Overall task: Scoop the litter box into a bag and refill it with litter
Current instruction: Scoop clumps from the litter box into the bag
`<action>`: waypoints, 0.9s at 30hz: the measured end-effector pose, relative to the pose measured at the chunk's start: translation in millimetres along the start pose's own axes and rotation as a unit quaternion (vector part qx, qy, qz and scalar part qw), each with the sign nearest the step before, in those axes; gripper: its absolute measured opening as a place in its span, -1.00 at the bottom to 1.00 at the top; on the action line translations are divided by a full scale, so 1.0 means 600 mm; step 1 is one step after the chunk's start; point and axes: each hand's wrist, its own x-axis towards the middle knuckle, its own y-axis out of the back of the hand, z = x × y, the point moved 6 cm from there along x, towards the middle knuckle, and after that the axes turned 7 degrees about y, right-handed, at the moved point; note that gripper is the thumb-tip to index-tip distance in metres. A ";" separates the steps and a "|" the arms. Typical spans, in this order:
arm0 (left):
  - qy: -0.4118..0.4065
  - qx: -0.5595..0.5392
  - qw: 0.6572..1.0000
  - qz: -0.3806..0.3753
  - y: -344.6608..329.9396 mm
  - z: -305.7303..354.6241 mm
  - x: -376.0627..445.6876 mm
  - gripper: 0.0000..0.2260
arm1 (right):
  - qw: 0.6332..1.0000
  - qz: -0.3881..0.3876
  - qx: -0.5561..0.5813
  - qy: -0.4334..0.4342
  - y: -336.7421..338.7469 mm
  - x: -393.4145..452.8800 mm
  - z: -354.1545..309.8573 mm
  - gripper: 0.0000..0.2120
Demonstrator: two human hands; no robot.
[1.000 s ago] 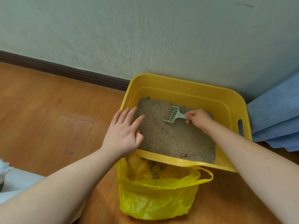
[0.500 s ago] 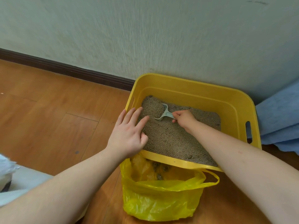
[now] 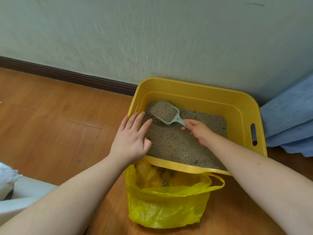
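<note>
A: What's there, biggest first?

B: A yellow rectangular plastic litter box (image 3: 199, 92) on the wooden floor, holding grey-brown granular litter (image 3: 177, 141). Just before its near rim, under both forearms, sits an open yellow plastic bag (image 3: 162, 202) with dark clumps inside.

A: The hands?

B: The left hand (image 3: 130, 141), fingers straight, rests on the box's left rim. The right hand (image 3: 197, 131) has its grip pinched on the handle of a pale slotted plastic scoop (image 3: 171, 117), just left of it.

A: How will that handle?

B: Probably light and stiff, but heaped granules spill; hold the handle, keep it level.

A: Any change?

B: Half a second ago the scoop was dug into the litter; now it's lifted, full.
</note>
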 end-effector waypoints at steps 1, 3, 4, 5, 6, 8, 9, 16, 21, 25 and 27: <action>0.000 0.001 1.000 0.000 0.000 0.000 0.000 -0.44 | 1.000 -0.002 0.001 0.005 0.009 -0.004 0.003 -0.72; 0.002 -0.003 1.000 0.000 0.000 0.000 0.000 -0.44 | 1.000 -0.005 -0.001 0.015 0.025 -0.013 0.008 -0.72; 0.003 -0.006 1.000 0.001 -0.001 -0.001 0.001 -0.44 | 1.000 -0.008 -0.003 0.019 0.032 -0.017 0.011 -0.72; 0.004 -0.007 1.000 0.002 -0.001 -0.001 0.001 -0.44 | 1.000 -0.010 -0.005 0.021 0.039 -0.022 0.013 -0.73; 0.003 -0.007 1.000 0.002 -0.001 -0.001 0.000 -0.44 | 1.000 -0.011 -0.005 0.024 0.045 -0.027 0.015 -0.73; 0.005 -0.010 1.000 0.004 -0.002 -0.003 0.000 -0.44 | 0.999 -0.014 0.004 0.035 0.054 -0.036 0.015 -0.73; 0.007 -0.010 1.000 0.006 -0.001 -0.003 -0.001 -0.44 | 0.999 -0.015 0.009 0.041 0.057 -0.039 0.015 -0.73; 0.008 -0.018 1.000 0.006 0.000 -0.003 -0.001 -0.44 | 0.996 -0.012 -0.043 0.077 0.072 -0.060 -0.014 -0.75; 0.026 -0.036 0.999 0.014 0.005 -0.005 -0.004 -0.41 | 0.970 -0.043 -0.224 0.086 0.084 -0.064 -0.028 -0.78; 0.064 -0.066 0.996 0.004 0.002 -0.011 -0.008 -0.38 | 0.942 -0.084 -0.313 0.089 0.065 -0.065 -0.035 -0.77; 0.073 -0.080 0.994 0.000 0.000 -0.014 -0.008 -0.37 | 0.926 -0.102 -0.354 0.086 0.050 -0.068 -0.040 -0.76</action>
